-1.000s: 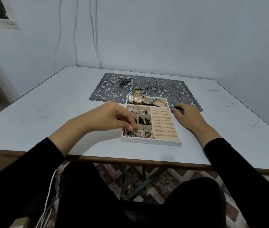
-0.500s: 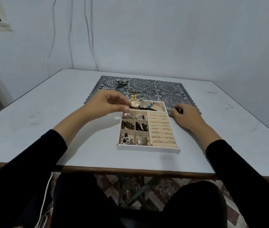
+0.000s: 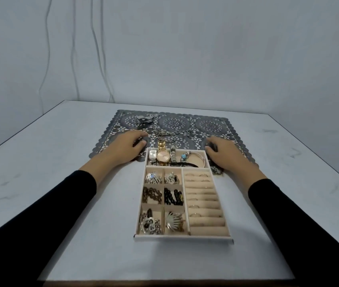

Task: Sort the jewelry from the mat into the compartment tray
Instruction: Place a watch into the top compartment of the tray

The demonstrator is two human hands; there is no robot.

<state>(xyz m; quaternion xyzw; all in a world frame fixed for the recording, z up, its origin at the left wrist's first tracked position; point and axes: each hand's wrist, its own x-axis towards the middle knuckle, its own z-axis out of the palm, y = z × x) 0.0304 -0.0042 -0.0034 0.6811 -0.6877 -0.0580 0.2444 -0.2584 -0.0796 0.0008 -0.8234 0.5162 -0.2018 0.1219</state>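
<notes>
White surface (image 3: 61, 162); grey mat (image 3: 216, 123) at 12 o'clock of tray (image 3: 183, 238). Chains (image 3: 164, 132): lying tangled on mat. My left grip (image 3: 126, 147): relaxed, empty, beside them; best pinch one chain singly. Right grip (image 3: 225, 155): cannot tell.

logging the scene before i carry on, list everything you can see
table: one, white, under everything
mat: one, grey lace, far centre of table
tray: one, white with beige lining, overlapping mat's near edge
watches: three, gold and silver, tray's far compartment
bangle: one, silver, same compartment
chains: tangled, count unclear, silver, on mat
beads: two heaps, brown and black, tray's middle-left cells
cables: several, white, on wall
left hand: one, resting on mat left of tray
right hand: one, right of tray, gripping dark chain
</notes>
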